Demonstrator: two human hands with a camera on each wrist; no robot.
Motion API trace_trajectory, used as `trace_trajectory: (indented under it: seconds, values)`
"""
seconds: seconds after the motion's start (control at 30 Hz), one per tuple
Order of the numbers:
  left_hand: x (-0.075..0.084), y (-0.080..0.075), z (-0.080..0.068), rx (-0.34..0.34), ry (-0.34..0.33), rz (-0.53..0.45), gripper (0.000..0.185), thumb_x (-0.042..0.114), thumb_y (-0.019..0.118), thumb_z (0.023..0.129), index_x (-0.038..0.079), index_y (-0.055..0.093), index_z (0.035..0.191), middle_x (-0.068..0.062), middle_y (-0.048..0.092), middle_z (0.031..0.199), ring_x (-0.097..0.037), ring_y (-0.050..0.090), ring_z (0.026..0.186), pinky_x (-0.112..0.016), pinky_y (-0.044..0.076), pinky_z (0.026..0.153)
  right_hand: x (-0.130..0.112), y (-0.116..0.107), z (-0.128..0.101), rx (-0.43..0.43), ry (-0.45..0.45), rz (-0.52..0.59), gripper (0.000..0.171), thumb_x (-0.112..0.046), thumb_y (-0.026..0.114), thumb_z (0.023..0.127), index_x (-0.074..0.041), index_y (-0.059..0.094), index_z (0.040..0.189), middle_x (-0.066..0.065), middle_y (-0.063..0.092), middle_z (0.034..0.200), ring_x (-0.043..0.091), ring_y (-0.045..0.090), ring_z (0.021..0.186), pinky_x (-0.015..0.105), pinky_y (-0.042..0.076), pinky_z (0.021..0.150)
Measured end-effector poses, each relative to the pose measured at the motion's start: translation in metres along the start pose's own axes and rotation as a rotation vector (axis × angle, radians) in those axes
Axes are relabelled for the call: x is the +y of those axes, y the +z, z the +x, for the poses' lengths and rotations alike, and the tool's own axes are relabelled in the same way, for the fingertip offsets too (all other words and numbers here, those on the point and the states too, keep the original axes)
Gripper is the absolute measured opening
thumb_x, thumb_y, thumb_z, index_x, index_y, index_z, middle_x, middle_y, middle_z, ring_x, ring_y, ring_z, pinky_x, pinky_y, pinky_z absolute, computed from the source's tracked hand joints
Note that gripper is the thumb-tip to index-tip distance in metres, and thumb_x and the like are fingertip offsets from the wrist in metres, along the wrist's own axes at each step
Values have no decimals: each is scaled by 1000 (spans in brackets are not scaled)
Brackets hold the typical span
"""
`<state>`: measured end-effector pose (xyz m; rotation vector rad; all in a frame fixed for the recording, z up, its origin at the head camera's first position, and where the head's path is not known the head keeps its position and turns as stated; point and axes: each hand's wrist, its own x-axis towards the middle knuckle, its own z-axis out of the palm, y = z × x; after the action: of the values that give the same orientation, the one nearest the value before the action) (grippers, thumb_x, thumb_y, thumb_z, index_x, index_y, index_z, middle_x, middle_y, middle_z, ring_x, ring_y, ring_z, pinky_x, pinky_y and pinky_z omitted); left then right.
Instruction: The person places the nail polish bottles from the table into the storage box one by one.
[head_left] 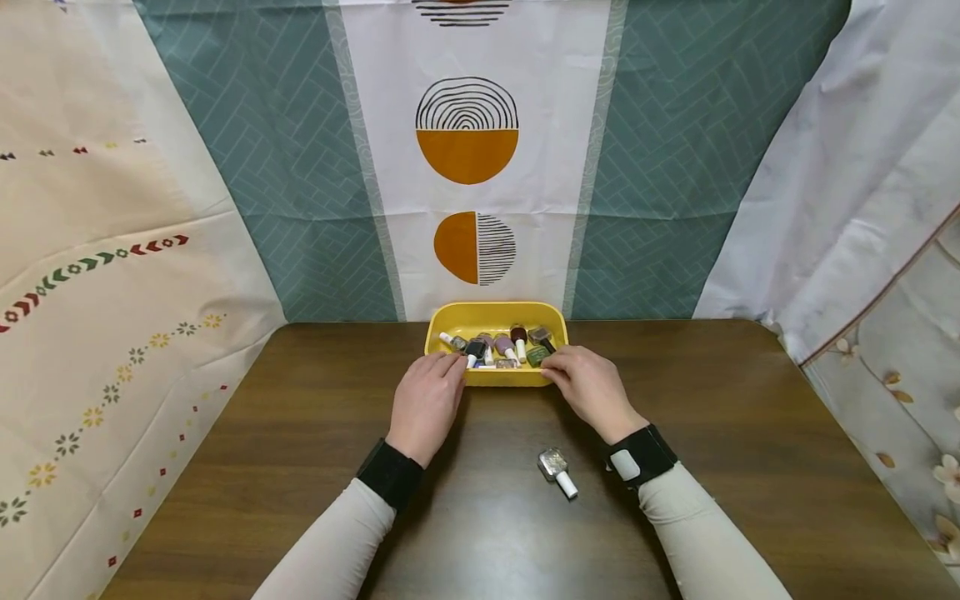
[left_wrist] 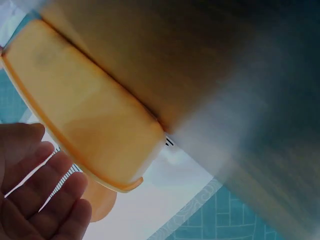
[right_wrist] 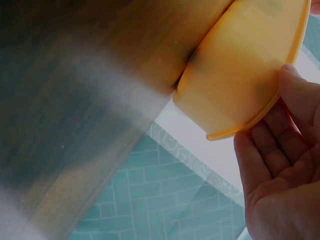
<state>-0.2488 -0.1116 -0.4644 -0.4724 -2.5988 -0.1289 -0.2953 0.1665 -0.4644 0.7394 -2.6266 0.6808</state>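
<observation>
A yellow plastic bin (head_left: 495, 379) stands at the table's back edge with several nail polish bottles (head_left: 504, 343) jumbled inside. My left hand (head_left: 431, 400) is at the bin's front left, fingertips over the rim beside a white-capped bottle. The left wrist view shows its fingers (left_wrist: 60, 175) loosely bent above the rim, with nothing between them. At the front right corner my right hand (head_left: 588, 387) pinches the rim, thumb (right_wrist: 295, 82) against the outer wall and fingers behind it. A glittery nail polish bottle with a white cap (head_left: 557, 472) lies on the table, nearer the right wrist.
The brown wooden table (head_left: 300, 467) runs back to a patterned cloth (head_left: 465, 250) hanging right behind the bin. More cloth drapes down on the left (head_left: 112, 333) and right (head_left: 885, 375). Both wrists carry black straps (head_left: 392, 473).
</observation>
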Motion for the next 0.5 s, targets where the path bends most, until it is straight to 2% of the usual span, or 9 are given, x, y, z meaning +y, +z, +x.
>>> trace_trajectory:
  seconds: [0.27,0.5]
  values:
    - [2,0,3,1,-61,-67,29,12,91,93,10,83,120,-7,79,121,-25,73,111,-41,59,104,1,-2,-4,-8,9,-14,12,-15,86,98,-8,85,107,4,78,102,25,71,94,49,61,88]
    - [-3,-4,9,-11,-99,-64,22,9,92,92,9,86,114,-7,80,109,-25,72,100,-40,64,93,-2,-2,2,-9,-41,-29,10,-14,85,98,-8,85,107,2,77,100,24,71,93,47,60,86]
